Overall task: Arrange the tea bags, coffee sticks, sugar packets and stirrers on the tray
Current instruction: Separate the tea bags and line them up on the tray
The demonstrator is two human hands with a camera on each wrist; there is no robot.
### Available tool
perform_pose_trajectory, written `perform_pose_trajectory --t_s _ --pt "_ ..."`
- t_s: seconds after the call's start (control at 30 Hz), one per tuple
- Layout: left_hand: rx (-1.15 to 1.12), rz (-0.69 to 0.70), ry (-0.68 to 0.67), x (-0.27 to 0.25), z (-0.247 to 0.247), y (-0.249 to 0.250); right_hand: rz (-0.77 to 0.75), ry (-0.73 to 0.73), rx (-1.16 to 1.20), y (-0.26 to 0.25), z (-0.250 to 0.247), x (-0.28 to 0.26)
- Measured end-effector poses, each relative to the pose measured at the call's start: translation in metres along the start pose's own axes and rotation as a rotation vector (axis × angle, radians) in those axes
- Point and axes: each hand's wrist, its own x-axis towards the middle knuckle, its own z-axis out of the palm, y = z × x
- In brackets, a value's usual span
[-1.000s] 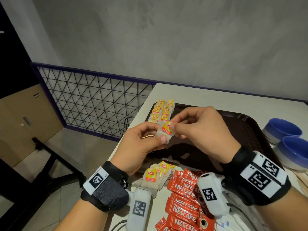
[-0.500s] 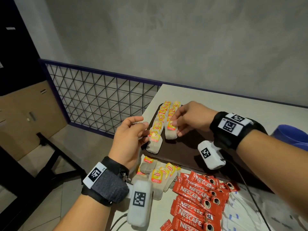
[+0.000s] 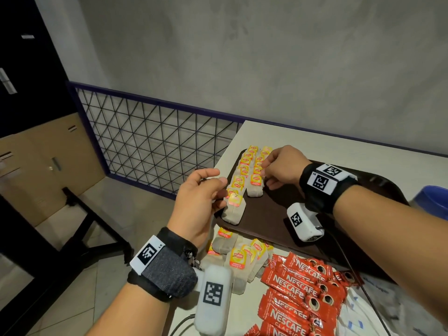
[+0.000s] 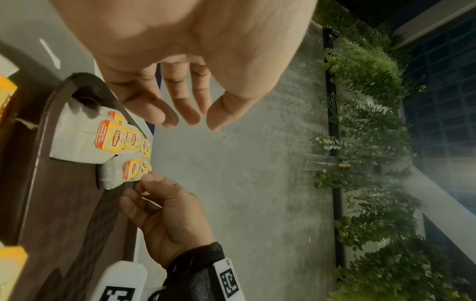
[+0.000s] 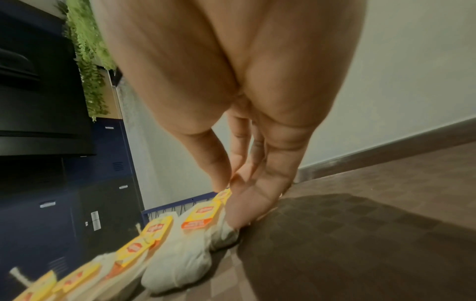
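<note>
Two rows of Lipton tea bags (image 3: 252, 166) lie along the left side of the dark brown tray (image 3: 274, 214). My left hand (image 3: 218, 185) hovers just left of the nearest tea bag (image 3: 234, 209) in the left row, fingers relaxed and holding nothing. My right hand (image 3: 263, 169) reaches over the right row. In the right wrist view its thumb and forefinger pinch the yellow tag of a tea bag (image 5: 222, 195) there. Several loose tea bags (image 3: 240, 258) and red Nescafe coffee sticks (image 3: 298, 284) lie on the table in front of the tray, with white sugar packets (image 3: 358, 311) to their right.
A blue bowl (image 3: 434, 202) stands at the right edge, beyond the tray. The table's left edge runs close by the tray, and a wire-grid railing (image 3: 157, 141) and open floor lie past it. The right half of the tray is bare.
A second ago both hands held one tea bag above the tray. Tea bags now lie at the near ends of both rows, my left hand has let go, and my right hand has moved up the right row.
</note>
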Motion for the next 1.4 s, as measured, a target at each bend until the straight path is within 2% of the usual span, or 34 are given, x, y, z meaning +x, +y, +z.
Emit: perform_pose_trajectory --t_s 0.2,0.4,0.6,0.9,1.1,1.2,1.3,1.4 --pt "0.015 -0.006 0.003 0.000 0.000 0.000 0.021 -0.059 0.007 0.002 0.003 -0.006" --pt "0.009 -0.009 -0.003 -0.001 0.001 0.001 -0.008 -0.035 -0.049 0.001 0.000 -0.011" --pt "0.025 -0.006 -0.001 -0.001 0.001 0.001 -0.038 -0.235 -0.181 0.001 0.006 -0.023" --pt "0.024 -0.007 -0.002 -0.002 0.001 0.001 -0.090 -0.194 -0.471 -0.005 0.011 -0.009" --pt "0.026 -0.012 0.000 -0.002 0.000 0.001 -0.299 -0.092 -0.470 -0.020 0.009 -0.010" --pt "0.034 -0.014 0.002 -0.002 0.000 0.001 -0.280 -0.088 -0.545 -0.027 0.009 -0.002" --pt "0.035 -0.018 0.004 -0.002 0.001 0.002 -0.214 -0.132 -0.539 -0.026 0.009 0.006" --pt "0.022 -0.019 0.002 -0.003 0.001 0.003 -0.222 -0.127 -0.536 -0.022 0.010 0.011"
